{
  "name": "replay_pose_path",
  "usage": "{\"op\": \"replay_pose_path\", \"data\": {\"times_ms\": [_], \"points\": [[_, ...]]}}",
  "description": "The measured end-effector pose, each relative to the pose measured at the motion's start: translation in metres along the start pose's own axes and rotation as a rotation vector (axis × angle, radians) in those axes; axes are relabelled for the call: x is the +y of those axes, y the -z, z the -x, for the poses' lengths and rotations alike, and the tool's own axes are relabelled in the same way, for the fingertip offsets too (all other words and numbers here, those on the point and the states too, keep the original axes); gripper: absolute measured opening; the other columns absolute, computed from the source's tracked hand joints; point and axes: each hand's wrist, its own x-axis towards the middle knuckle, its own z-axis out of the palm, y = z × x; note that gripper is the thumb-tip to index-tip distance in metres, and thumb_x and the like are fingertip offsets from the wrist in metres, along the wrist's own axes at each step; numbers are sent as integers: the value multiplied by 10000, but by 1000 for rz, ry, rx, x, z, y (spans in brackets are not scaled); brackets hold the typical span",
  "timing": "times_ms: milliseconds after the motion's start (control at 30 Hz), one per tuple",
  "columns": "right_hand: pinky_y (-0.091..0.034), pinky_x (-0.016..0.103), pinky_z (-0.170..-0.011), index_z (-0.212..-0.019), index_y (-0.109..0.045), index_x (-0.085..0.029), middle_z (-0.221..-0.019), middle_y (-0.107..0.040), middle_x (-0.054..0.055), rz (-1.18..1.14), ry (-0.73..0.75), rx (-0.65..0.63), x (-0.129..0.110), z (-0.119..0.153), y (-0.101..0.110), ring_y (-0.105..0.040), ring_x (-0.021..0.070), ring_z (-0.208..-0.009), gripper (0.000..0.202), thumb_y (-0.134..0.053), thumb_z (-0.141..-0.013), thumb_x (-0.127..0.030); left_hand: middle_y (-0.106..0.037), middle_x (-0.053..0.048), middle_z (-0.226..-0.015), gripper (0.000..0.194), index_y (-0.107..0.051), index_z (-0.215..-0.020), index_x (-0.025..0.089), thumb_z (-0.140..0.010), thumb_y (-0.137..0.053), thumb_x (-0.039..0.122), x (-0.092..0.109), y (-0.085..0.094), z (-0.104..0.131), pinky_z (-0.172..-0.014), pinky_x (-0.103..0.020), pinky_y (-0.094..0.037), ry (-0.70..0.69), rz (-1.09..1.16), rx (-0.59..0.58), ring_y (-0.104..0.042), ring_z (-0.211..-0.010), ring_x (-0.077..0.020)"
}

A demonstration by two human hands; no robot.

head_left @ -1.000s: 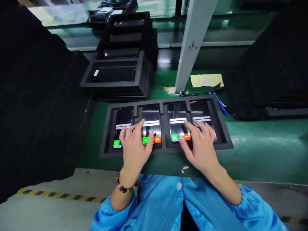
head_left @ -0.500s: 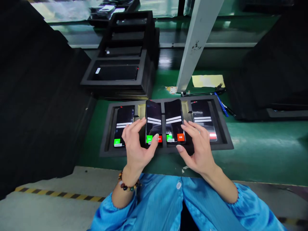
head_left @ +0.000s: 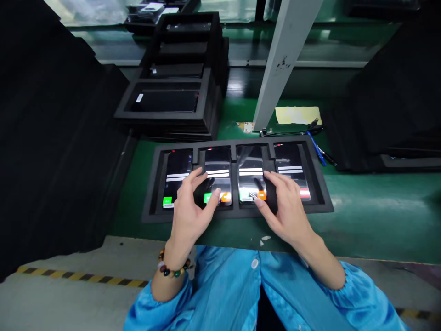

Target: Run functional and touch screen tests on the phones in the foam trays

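Observation:
A black foam tray [head_left: 275, 209] on the bench holds several smartphones in separate slots. My left hand [head_left: 193, 202] hovers over the left-middle phone [head_left: 217, 164], thumb above its lower screen and fingers by its left edge. The right-middle phone [head_left: 251, 161] lies under my right hand [head_left: 285, 207], with the thumb at its lower corner and the fingers near its right edge. Both hands have their fingers spread and grip nothing. Beside them lie the far-left phone [head_left: 178, 172], partly covered by my left hand, and the far-right phone [head_left: 291, 158]. Green and red-orange blocks glow on the screens.
Stacked black trays with phones [head_left: 165, 101] stand at the back left. A grey metal post [head_left: 275, 82] rises behind the tray. Yellow paper [head_left: 298, 115], a cable [head_left: 289, 134] and a blue pen [head_left: 316, 148] lie right of it. Dark covers flank the bench.
The two middle phones, raised and tilted before, now lie flat in their slots. My fingers have come away from their edges, and my left hand has shifted slightly left.

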Motion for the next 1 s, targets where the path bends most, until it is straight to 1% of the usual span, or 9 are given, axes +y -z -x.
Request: {"op": "replay_pose_path", "data": {"times_ms": [100,167,267,367,500,600,700,833,1000], "points": [[-425,577,-1221,-1595,-504,-255,-1514,-665,138,21,-15,25,13,16,13,-564,352,-1467,531,-610,-1082,-339,-782,-92,-1333,540,-612,-1460,281,-953,-793,320,-7,6,5,-1244,-566,-434,-231,-154,88,-715,-1283,-313],[-410,580,-1243,-1531,-591,-276,-1469,-696,113,38,-37,105,25,34,22,-592,337,-1449,456,-587,-1076,-275,-820,-62,-1221,499,-661,-1399,289,-922,-809,271,-16,10,11,-1256,-570,-401,-362,-231,123,-748,-1180,-303],[-390,615,-1253,-1448,-664,-288,-1381,-744,93,92,-65,139,41,56,29,-643,332,-1399,393,-570,-1070,-237,-840,-35,-1108,448,-714,-1323,300,-891,-833,290,-30,15,18,-1246,-556,-387,-437,-293,79,-770,-1087,-294],[-387,630,-1234,-1411,-670,-277,-1329,-766,93,150,-61,98,40,58,27,-657,339,-1369,363,-567,-1066,-229,-834,-44,-1117,371,-768,-1247,311,-884,-832,356,-36,16,21,-1227,-557,-398,-421,-311,49,-775,-1074,-293],[-431,607,-1183,-1444,-595,-255,-1391,-761,96,74,81,56,16,34,16,-602,350,-1411,410,-537,-1041,-211,-832,-51,-1116,321,-797,-1202,312,-888,-805,378,-35,21,22,-1214,-569,-425,-345,-291,125,-771,-1077,-294],[-374,617,-1239,-1504,-551,-255,-1503,-720,61,40,187,-108,-3,17,6,-518,354,-1509,473,-518,-1036,-198,-828,-61,-1113,314,-787,-1213,307,-903,-792,353,-40,31,25,-1217,-589,-429,-287,-312,200,-761,-1090,-304],[-318,614,-1281,-1530,-556,-267,-1481,-737,25,37,233,-247,-8,9,-2,-510,345,-1526,487,-507,-1051,-196,-819,-80,-1154,340,-763,-1273,309,-933,-781,320,-52,44,32,-1230,-615,-403,-221,-346,268,-745,-1129,-317],[-367,607,-1244,-1539,-569,-257,-1457,-733,73,-17,188,-163,4,10,4,-544,335,-1494,493,-493,-1056,-196,-803,-101,-1150,365,-757,-1297,305,-934,-792,278,-74,58,43,-1240,-645,-382,-199,-392,355,-738,-1159,-329],[-436,622,-1183,-1470,-657,-273,-1424,-720,115,17,-17,21,35,18,27,-585,360,-1443,418,-485,-1089,-260,-788,-130,-1186,261,-789,-1209,297,-948,-781,298,-99,62,56,-1222,-661,-407,-201,-449,318,-759,-1144,-330]]}}
